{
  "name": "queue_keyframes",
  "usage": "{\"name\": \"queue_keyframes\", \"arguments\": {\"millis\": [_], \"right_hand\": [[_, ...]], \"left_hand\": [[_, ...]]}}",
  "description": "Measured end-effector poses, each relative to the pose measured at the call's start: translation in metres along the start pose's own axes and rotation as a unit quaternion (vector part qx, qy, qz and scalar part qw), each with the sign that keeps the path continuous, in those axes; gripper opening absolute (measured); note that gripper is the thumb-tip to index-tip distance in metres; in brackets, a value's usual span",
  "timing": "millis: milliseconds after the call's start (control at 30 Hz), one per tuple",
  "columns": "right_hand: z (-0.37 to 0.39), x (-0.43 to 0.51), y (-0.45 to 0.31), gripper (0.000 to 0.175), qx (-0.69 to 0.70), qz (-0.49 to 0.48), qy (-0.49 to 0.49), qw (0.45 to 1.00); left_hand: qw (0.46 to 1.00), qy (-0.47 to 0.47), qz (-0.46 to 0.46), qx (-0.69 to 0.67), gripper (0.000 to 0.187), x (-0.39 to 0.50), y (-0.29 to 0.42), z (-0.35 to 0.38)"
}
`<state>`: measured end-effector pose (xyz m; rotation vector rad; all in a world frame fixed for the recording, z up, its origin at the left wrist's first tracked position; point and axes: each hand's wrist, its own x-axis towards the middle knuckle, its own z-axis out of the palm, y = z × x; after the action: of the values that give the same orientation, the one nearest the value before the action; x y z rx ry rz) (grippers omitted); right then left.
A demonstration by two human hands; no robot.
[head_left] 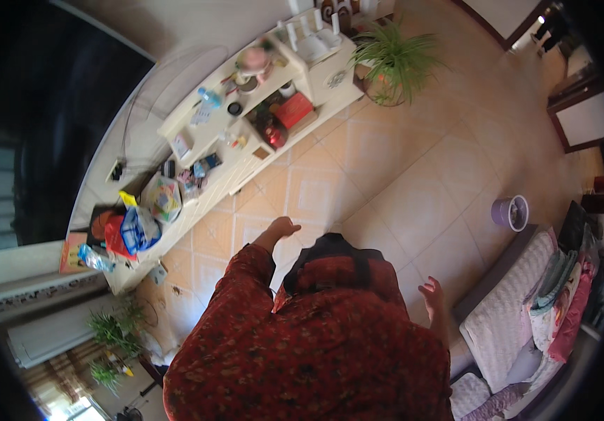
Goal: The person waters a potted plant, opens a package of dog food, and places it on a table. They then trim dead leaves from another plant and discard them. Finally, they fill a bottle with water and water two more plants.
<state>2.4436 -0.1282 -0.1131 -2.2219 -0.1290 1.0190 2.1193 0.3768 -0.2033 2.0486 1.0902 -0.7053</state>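
Observation:
My left hand (284,227) hangs over the tiled floor (381,184), away from my body, near the long cream TV cabinet (217,192); its fingers look loosely curled and nothing shows in it. On the other side, my right hand (431,292) is held out beside my hip with its fingers apart and empty, near the sofa (512,310). Between them lie my red patterned shirt and dark trousers. Atop the cabinet are a red box (294,110), a blue bottle (209,98), a black round lid (234,109) and a blue plastic bag (138,231).
A potted spider plant (399,58) stands at the cabinet's far end. A purple bin (503,211) is on the floor by the sofa, which bears folded cloths (554,284). Further plants (117,329) are at lower left. A person's dark-clothed legs (553,31) show at a far doorway.

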Motion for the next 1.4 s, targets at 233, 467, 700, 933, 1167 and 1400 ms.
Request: {"name": "queue_keyframes", "arguments": {"millis": [233, 467, 700, 933, 1167, 1400], "right_hand": [[-0.009, 0.036, 0.119, 0.042, -0.056, 0.016, -0.058, 0.997], [-0.13, 0.159, 0.125, 0.043, -0.309, 0.018, -0.133, 0.942], [-0.255, 0.31, -0.087, 0.05, -0.045, 0.028, 0.043, 0.998], [-0.292, 0.442, -0.204, 0.053, -0.028, -0.033, 0.026, 0.999], [-0.309, 0.49, -0.189, 0.043, -0.182, 0.039, -0.038, 0.982], [-0.365, 0.532, -0.263, 0.04, -0.055, 0.093, 0.035, 0.994]], "left_hand": [[0.997, -0.026, 0.029, 0.074, 0.044, 0.086, 0.081, -0.053], [0.996, -0.021, -0.083, -0.01, 0.03, 0.143, 0.196, -0.092], [0.999, 0.035, 0.011, -0.026, 0.035, 0.192, 0.326, -0.129], [0.993, 0.108, 0.024, -0.049, 0.035, 0.255, 0.384, -0.163], [0.992, 0.002, -0.099, 0.073, 0.042, 0.363, 0.428, -0.234], [0.951, 0.272, -0.113, -0.087, 0.035, 0.45, 0.521, -0.353]]}}
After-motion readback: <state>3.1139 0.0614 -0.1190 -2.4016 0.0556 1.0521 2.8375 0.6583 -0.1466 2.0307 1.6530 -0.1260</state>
